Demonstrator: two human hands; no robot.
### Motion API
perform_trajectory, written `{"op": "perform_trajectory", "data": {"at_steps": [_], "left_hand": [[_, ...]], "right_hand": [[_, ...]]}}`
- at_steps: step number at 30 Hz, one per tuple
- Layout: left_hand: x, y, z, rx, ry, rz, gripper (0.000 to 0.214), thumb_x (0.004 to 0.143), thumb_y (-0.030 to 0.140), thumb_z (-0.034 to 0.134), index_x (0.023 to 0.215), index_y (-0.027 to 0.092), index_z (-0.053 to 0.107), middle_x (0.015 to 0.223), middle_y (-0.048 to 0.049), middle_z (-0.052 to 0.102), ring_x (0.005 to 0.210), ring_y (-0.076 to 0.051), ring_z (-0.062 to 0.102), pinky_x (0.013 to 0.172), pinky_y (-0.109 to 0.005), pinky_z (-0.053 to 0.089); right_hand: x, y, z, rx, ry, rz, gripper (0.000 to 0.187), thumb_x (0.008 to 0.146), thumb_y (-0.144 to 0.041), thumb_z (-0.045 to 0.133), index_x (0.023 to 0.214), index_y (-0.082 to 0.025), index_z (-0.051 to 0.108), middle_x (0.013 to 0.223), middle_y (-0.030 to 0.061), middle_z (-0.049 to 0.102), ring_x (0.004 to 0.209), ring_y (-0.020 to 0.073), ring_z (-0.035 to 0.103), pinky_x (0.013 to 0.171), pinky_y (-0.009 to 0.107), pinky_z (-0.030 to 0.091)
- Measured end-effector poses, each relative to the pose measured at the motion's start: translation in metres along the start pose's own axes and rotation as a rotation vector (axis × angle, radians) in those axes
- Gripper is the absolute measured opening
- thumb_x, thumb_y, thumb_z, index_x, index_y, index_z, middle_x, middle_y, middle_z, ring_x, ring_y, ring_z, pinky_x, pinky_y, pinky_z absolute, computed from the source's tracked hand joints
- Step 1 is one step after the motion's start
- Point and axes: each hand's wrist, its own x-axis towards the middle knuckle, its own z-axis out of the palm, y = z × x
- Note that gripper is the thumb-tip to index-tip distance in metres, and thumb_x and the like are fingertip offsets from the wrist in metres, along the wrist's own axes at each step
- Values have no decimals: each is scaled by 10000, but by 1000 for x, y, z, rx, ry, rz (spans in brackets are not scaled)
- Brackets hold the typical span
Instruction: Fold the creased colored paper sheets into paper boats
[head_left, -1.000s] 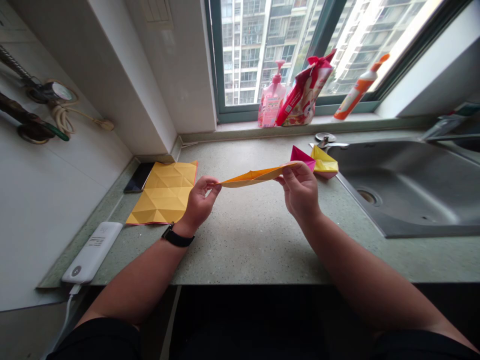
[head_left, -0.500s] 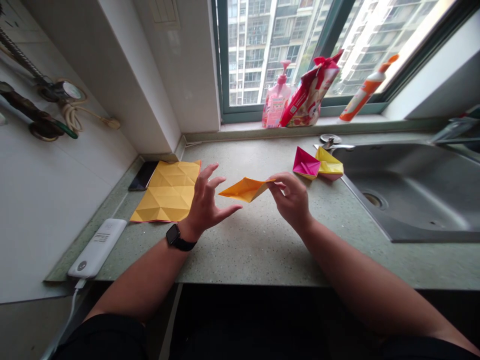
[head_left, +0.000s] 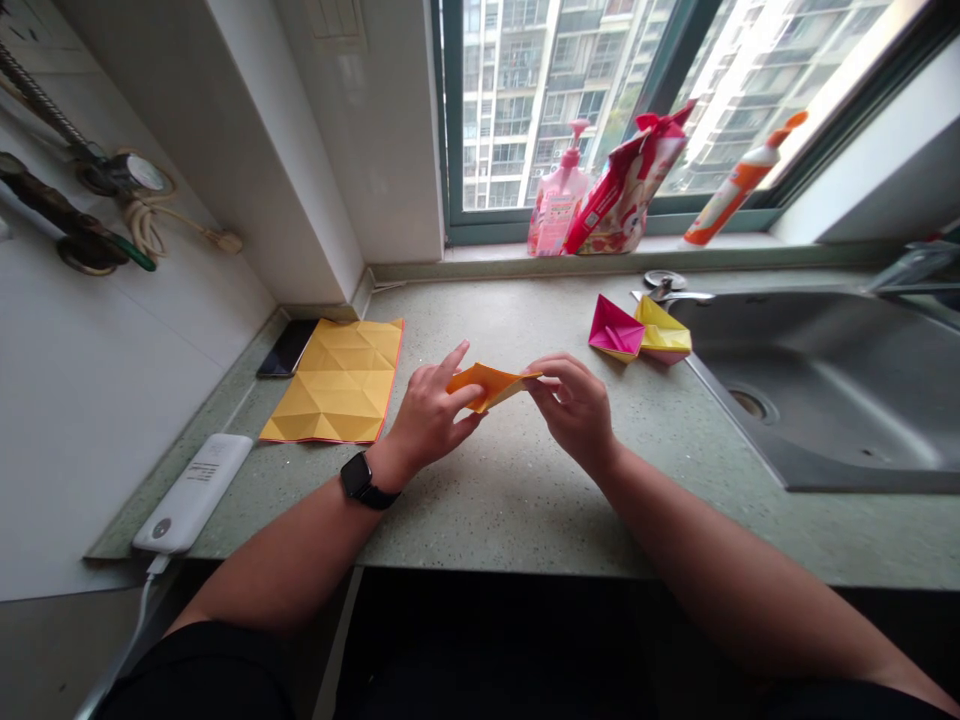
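A folded orange origami paper (head_left: 489, 386) sits between my hands, a little above the stone counter. My right hand (head_left: 574, 408) pinches its right tip. My left hand (head_left: 429, 413) grips its left end, with the fingers curled against the paper. A creased yellow sheet with red edges (head_left: 334, 381) lies flat on the counter to the left of my left hand. Right of my right hand stand a pink paper boat (head_left: 615, 330) and a yellow paper boat (head_left: 663, 333), touching each other.
A phone (head_left: 287, 348) lies beside the creased sheet, and a white power bank (head_left: 193, 494) with a cable sits at the left counter edge. A steel sink (head_left: 817, 390) and tap (head_left: 666, 290) lie right. Bottles and a red bag stand on the windowsill.
My left hand has closed back onto the orange paper after being spread open beside it. The paper is now shorter and more bent than the long strip of a second ago, and my hands are closer together.
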Motion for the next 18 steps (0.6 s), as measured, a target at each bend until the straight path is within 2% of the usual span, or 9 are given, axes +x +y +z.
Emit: {"op": "perform_trajectory", "data": {"at_steps": [3,5,7,10,12,14,18], "left_hand": [[1,-2,-1,2,2,20,178,980,213,745,1144,260,795,1566,-135,657,1261,-359,692,1089,-554,495],[2,-3,-1,-18,26,26,179,1014,199,700,1151,266,794,1387,-103,762,1179,-319,720,1044,-511,509],[2,-3,-2,-41,59,21,165,1050,224,675,1157,270,793,1273,-86,798,1111,-292,733,994,-475,519],[3,-4,-3,-60,93,28,121,1077,260,667,1136,260,772,1219,-80,808,1071,-276,742,958,-451,530],[3,-4,-2,-76,109,44,75,1075,255,670,1112,249,734,1209,-81,810,1071,-277,747,964,-452,542],[2,-5,-1,-108,122,49,63,1065,251,683,1128,247,691,1167,-79,814,1056,-277,750,1012,-475,553],[-1,-4,0,-157,161,1,300,1043,315,739,1314,255,625,1132,-84,808,1069,-292,753,1069,-516,558]], "right_hand": [[0,0,-2,31,-14,-34,63,1043,-340,728,1029,-288,761,1001,51,718,931,215,725,719,372,712],[-1,3,-3,51,-33,-34,90,1021,-367,764,1070,-293,748,1036,51,721,969,223,733,762,391,721],[-2,8,-4,48,-79,-4,269,957,-435,843,1161,-302,728,1113,59,735,1044,244,743,838,431,726],[-2,17,-4,3,-185,45,532,860,-523,922,1289,-304,697,1213,77,762,1127,281,757,918,480,709],[-1,22,-3,-47,-240,43,462,881,-527,899,1241,-293,728,1168,74,789,1067,278,776,912,478,693],[0,23,-1,-93,-262,27,290,945,-502,837,1122,-282,769,1064,61,807,965,260,782,884,458,671],[1,19,1,-109,-260,3,185,1006,-465,771,1020,-283,802,949,47,808,866,241,761,817,424,634]]}}
